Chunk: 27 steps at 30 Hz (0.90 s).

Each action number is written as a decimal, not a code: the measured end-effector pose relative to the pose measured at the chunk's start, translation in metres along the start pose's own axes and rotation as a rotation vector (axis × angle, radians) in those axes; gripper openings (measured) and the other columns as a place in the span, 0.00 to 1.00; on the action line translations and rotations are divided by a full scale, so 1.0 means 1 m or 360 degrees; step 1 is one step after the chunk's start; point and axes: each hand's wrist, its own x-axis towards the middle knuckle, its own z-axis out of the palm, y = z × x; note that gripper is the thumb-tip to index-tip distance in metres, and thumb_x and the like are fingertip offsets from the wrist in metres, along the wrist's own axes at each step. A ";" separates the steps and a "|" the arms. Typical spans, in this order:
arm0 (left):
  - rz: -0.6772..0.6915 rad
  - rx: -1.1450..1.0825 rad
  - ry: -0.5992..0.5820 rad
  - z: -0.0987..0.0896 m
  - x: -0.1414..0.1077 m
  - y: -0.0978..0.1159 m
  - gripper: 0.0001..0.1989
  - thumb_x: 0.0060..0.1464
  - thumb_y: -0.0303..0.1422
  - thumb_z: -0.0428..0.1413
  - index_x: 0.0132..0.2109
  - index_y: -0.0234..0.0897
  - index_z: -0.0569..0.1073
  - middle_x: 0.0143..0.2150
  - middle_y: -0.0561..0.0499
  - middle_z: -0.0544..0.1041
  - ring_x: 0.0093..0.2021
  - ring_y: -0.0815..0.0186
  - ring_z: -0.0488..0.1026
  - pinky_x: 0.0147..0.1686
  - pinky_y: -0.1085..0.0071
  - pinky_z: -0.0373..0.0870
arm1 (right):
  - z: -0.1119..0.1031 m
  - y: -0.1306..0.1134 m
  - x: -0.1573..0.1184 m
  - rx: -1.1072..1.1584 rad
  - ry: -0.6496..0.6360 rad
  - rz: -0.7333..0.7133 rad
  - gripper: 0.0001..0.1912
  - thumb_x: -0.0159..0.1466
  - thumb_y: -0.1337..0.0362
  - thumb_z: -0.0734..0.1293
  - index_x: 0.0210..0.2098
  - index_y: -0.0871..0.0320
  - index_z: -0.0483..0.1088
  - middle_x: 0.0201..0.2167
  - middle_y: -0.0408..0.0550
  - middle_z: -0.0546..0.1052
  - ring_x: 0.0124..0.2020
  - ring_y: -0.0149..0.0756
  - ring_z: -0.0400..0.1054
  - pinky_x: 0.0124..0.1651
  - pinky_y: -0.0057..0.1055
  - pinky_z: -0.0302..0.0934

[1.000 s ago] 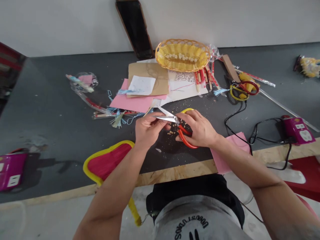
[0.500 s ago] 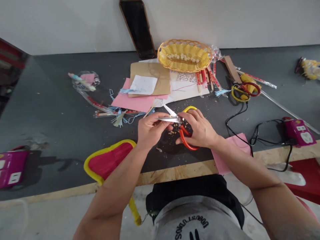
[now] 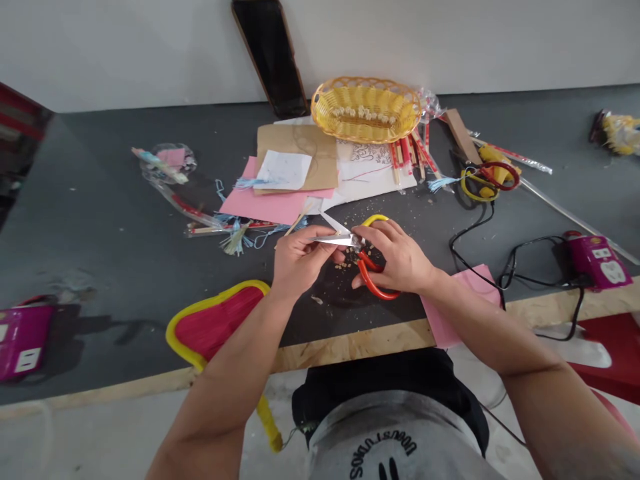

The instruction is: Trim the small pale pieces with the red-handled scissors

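My right hand (image 3: 403, 257) grips scissors (image 3: 369, 270) with red and yellow handles; the blades are spread apart. In front of it my left hand (image 3: 303, 260) is closed in a pinch by the lower blade, fingertips close to the metal. Whatever the pinch holds is too small and covered to make out. A thin wooden stick (image 3: 296, 223) shows just beyond the left hand; whether that hand touches it is unclear. Small tan chips (image 3: 345, 263) are scattered on the dark tabletop beneath the blades.
Behind lie papers (image 3: 280, 203), a yellow basket (image 3: 367, 133) with small pale pieces, and a leaning phone (image 3: 270, 60). A second pair of scissors (image 3: 500, 175) rests at right near a cable and a purple power box (image 3: 597, 263). A red, yellow-edged fan shape (image 3: 220, 323) lies near my left forearm.
The view has shifted slightly. Both hands and the scissors keep nearly the same pose, with the blades still spread.
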 end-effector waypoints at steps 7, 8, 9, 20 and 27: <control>0.0040 -0.0035 -0.0051 0.001 -0.001 0.002 0.07 0.54 0.37 0.66 0.35 0.39 0.83 0.26 0.52 0.82 0.22 0.67 0.79 0.25 0.74 0.77 | -0.006 -0.001 0.000 0.0030 -0.0029 -0.0066 0.41 0.62 0.36 0.67 0.62 0.60 0.64 0.52 0.60 0.76 0.54 0.51 0.70 0.57 0.50 0.68; 0.0040 -0.0022 -0.0043 0.001 -0.001 0.002 0.07 0.54 0.37 0.66 0.35 0.39 0.83 0.26 0.52 0.82 0.22 0.67 0.79 0.24 0.74 0.77 | -0.006 -0.002 0.001 0.0003 -0.0045 -0.0050 0.42 0.61 0.35 0.67 0.62 0.60 0.64 0.52 0.60 0.76 0.54 0.51 0.70 0.57 0.51 0.68; 0.0036 -0.0001 -0.0035 0.001 -0.002 0.002 0.07 0.54 0.38 0.66 0.35 0.39 0.83 0.26 0.52 0.82 0.22 0.67 0.79 0.24 0.74 0.77 | -0.006 -0.003 0.001 -0.0027 -0.0064 -0.0030 0.42 0.61 0.35 0.67 0.62 0.59 0.64 0.51 0.59 0.76 0.54 0.52 0.70 0.57 0.52 0.67; 0.0039 0.0005 0.0008 0.002 -0.001 0.003 0.09 0.52 0.39 0.67 0.34 0.38 0.82 0.27 0.51 0.83 0.21 0.67 0.78 0.24 0.74 0.77 | -0.005 -0.008 -0.001 -0.0111 -0.0099 0.0035 0.40 0.63 0.40 0.68 0.64 0.61 0.64 0.51 0.60 0.76 0.53 0.51 0.71 0.55 0.48 0.70; 0.0015 0.0020 -0.0017 0.002 -0.001 -0.001 0.12 0.54 0.42 0.66 0.34 0.37 0.82 0.28 0.50 0.82 0.22 0.67 0.78 0.24 0.73 0.78 | -0.007 -0.013 -0.002 -0.0204 -0.0181 0.0101 0.35 0.66 0.45 0.67 0.64 0.62 0.64 0.49 0.61 0.77 0.49 0.50 0.73 0.50 0.46 0.71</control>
